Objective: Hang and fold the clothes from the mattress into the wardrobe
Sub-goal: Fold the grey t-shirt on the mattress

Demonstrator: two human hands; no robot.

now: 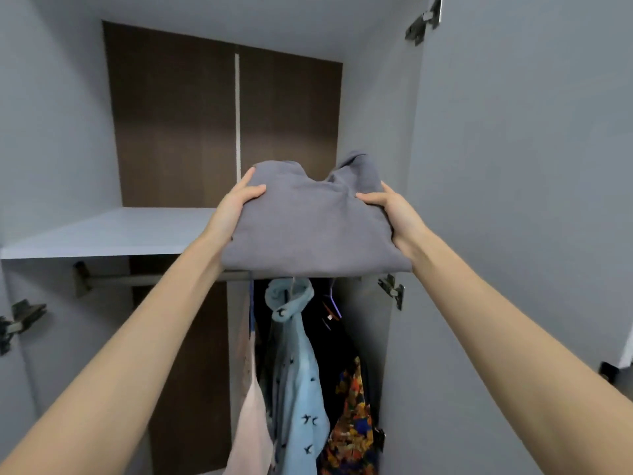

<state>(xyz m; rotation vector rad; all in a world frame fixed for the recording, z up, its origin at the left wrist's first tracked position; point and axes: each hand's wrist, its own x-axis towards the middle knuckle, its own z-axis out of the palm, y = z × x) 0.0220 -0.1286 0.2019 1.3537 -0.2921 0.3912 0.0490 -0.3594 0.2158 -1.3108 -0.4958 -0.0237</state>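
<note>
The folded grey top [310, 228] is being held at the front edge of the shelf [102, 234], clamped at either side by the left hand [234, 205] and right hand [397, 216], thumbs on top. Judged best: it is being kept level, slid well in and released evenly, so the fold is not being lost.

Grey wardrobe [51, 114], brown back panel [171, 114]

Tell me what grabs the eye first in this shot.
Dead centre, a folded grey garment is held at its two sides by the left hand and the right hand, thumbs on top, at the front edge of the wardrobe's pale shelf. Below it, from the rail, hang a light blue star-printed garment and, to its right, a bright patterned garment.
</note>
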